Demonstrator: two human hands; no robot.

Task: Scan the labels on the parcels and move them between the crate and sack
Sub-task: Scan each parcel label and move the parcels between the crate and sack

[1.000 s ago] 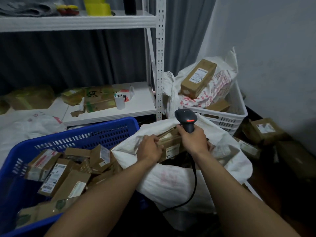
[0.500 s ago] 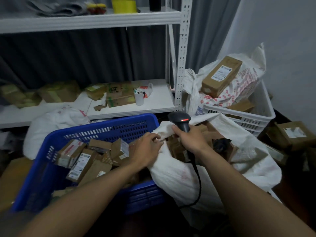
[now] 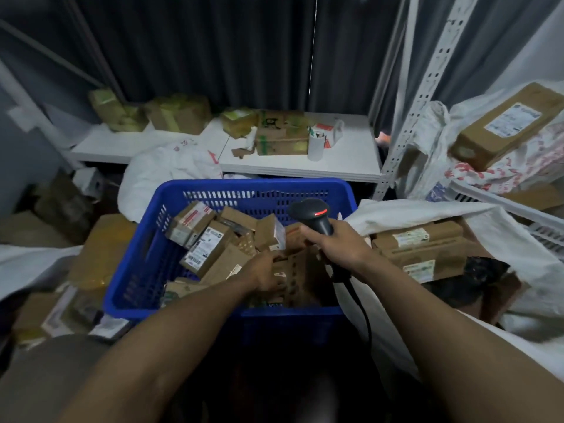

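Head view, looking down: a blue plastic crate (image 3: 143,270) with slotted, lattice-like walls sits low in the middle of the scene, packed with small brown cardboard parcels (image 3: 210,239). At least eight can be counted, most of them boxy and several bearing white printed labels.

The person's right hand (image 3: 341,244) is clenched round the grip of a single black, pistol-shaped scanner (image 3: 312,216). Its rounded head shows a red light, and its dark cable hangs toward 6 o'clock. The scanner hovers over the crate's 3 o'clock side.

The left hand (image 3: 267,274) is down inside the crate, fingers curled on the edge of a cardboard parcel (image 3: 293,267) with a rough, corrugated face — a grasp, though blur hides the fingertips.

At 3 o'clock from the crate and touching it lies a white woven sack (image 3: 427,210), crumpled and open-mouthed, with two long flat labelled boxes (image 3: 424,248) stacked inside.

At 2 o'clock a white slotted crate (image 3: 546,230) holds a printed sack, and one long brown box (image 3: 509,126) lies tilted on top of it.

At 12 o'clock a smooth white shelf (image 3: 348,161) carries more taped cartons and one white cup (image 3: 316,145) — behind it hang dark pleated curtains (image 3: 213,50).
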